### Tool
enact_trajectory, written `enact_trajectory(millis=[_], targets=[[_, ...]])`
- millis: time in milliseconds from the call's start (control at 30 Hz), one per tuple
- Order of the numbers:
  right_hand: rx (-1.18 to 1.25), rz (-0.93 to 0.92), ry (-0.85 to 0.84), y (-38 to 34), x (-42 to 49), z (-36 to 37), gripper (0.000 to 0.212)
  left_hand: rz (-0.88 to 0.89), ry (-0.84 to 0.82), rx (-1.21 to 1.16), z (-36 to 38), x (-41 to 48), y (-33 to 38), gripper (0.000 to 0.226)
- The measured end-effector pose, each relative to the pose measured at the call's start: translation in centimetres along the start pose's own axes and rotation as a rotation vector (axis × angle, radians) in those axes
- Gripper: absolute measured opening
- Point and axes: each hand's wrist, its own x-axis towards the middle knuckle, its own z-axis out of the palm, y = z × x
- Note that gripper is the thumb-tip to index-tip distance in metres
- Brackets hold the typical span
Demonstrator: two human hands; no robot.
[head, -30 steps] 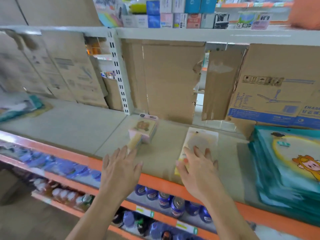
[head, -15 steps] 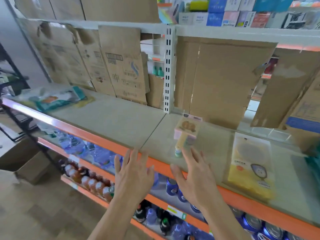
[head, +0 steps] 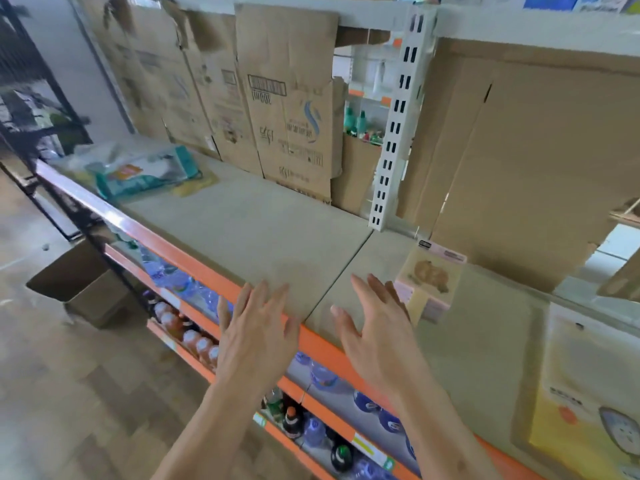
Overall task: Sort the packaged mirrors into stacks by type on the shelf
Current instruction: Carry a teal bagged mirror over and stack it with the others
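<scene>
A pink packaged hand mirror [head: 431,280] with a bear picture lies on the beige shelf [head: 263,233], just right of the board seam. A flat yellow packaged mirror [head: 585,396] lies at the right edge of view. Far left on the shelf sits a loose pile of teal and clear packets [head: 142,171]. My left hand [head: 256,337] hovers with fingers spread over the orange shelf lip, holding nothing. My right hand [head: 377,334] is held up, fingers straight, just left of the pink mirror and also empty.
Flattened cardboard sheets [head: 287,98] line the back of the shelf beside a white slotted upright [head: 394,133]. Bottles [head: 311,427] fill the lower shelves behind orange rails. An open cardboard box [head: 86,289] stands on the wooden floor at the left, near a black rack [head: 31,98].
The view has swung left along the shelf. My right hand left the yellow mirror package, and both hands moved left and now hover empty near the seam.
</scene>
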Motion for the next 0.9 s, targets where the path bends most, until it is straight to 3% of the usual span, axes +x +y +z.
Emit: enact_trajectory(millis=[467,667,767,900], targets=[[-0.036,-0.049,-0.143,-3.7,7.6,4.2,0.058,-0.090,0.009,-0.039,-0.5,5.6,-7.3,0.051],[-0.044,-0.064,-0.099,-8.5,9.7,7.8,0.056,-0.068,0.049,-0.014,-1.7,8.3,-13.4,0.046],[-0.045,-0.036,-0.084,-10.9,10.3,9.9,0.054,-0.029,0.091,0.006,-2.6,9.3,-17.0,0.053],[-0.017,-0.016,-0.039,-14.3,11.2,12.7,0.053,-0.029,0.090,0.025,-3.4,10.5,-21.6,0.043]])
